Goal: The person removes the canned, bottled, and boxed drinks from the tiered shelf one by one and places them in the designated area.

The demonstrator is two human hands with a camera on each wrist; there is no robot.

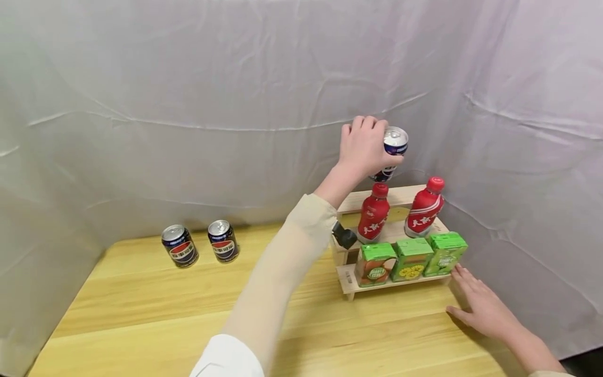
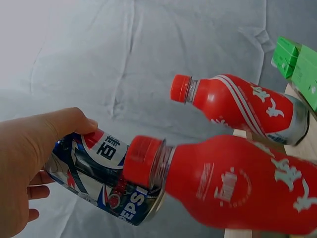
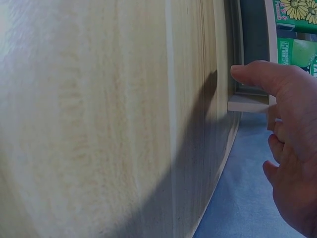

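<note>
Counting left to right by remote camera, against a gray cloth (image 1: 212, 78), I find two dark-blue soda cans upright on the wooden table (image 1: 165, 324), the first can (image 1: 180, 246) and the second can (image 1: 223, 241), near each other but apart. To their right, a cream sleeve (image 1: 278, 267) leads to the left hand (image 1: 361, 149), its fingers wrapped around a third can (image 1: 395, 149). That can sits between thumb and fingers, the thumb across its near side, the silver lid uncovered and the lower end jutting below the grip. I see it over the top shelf of one wooden rack (image 1: 347, 277); in the left wrist view, a bottle cap partly covers it. Two red bottles stand on the middle shelf, the left bottle (image 1: 373, 217) and the right bottle (image 1: 424, 212), with a gap between them. Three green-topped drink boxes line the front shelf: left box (image 1: 375, 266), middle box (image 1: 412, 262), right box (image 1: 445, 255). At far right, the right hand (image 1: 485, 309) spreads its thumb wide from the fingers, whose tips reach the rack's right end; I cannot tell whether they press on it.
</note>
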